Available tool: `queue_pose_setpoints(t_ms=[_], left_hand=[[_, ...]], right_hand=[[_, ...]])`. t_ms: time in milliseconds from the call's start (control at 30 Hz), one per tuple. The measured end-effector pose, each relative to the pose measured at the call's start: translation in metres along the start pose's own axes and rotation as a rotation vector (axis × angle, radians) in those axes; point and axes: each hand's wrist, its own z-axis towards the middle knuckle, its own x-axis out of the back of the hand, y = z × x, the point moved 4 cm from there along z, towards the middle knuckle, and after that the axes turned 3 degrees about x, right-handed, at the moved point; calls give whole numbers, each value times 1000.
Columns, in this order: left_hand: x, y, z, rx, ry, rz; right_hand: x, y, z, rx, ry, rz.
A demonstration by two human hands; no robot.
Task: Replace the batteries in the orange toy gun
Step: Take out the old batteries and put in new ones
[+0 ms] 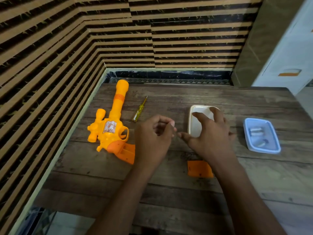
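The orange toy gun [110, 131] lies on its side at the table's left, barrel pointing away, with its grip toward my left hand [152, 138]. That hand hovers just right of the grip, fingers curled and thumb pinched to forefinger, with nothing visible in it. The orange battery cover [199, 168] lies loose on the table, partly under my right forearm. My right hand [210, 133] is spread, fingers apart, over the white tray [196, 126]. A blue tray [274, 138] at the right holds batteries [256, 131]. A yellow screwdriver [139, 109] lies beside the gun's barrel.
The wooden table [169, 192] sits in a corner. Striped walls close off its left and far sides, and a white cabinet [288, 56] stands at the back right. The table's near edge runs along the bottom of the view.
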Motion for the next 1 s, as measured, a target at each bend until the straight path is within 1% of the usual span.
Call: queue_pose_setpoints(t_ms=[67,133,233,300,400,467,533,633,733,833,1000], left_hand=[[0,-6,0,-18,-8,32],[-2,-6,5,-38,6,40],[-4,-5,13,-46,59,7],[-9,-8,15,-19,51,-21],[-19,-11,14,86,-51,-112],[-26,-9,11,227,-122,-269],[-33,-6,6,354,-195,-467],[-37,-5,3,369,-251,-603],[-38,-6,7,335,-221,-616],[-36,-5,13,317,-188,-592],[-33,-3,17,328,-165,-605]], right_hand=[[3,2,8,25,21,79],[11,2,14,38,85,171],[18,2,15,18,161,476],[19,-2,13,57,183,640],[18,-11,8,210,193,721],[17,-16,6,282,198,752],[16,-20,3,317,195,779],[15,-25,-2,345,179,857],[18,-27,-5,336,230,951],[20,-28,-8,346,312,941],[19,-34,-17,479,500,605]])
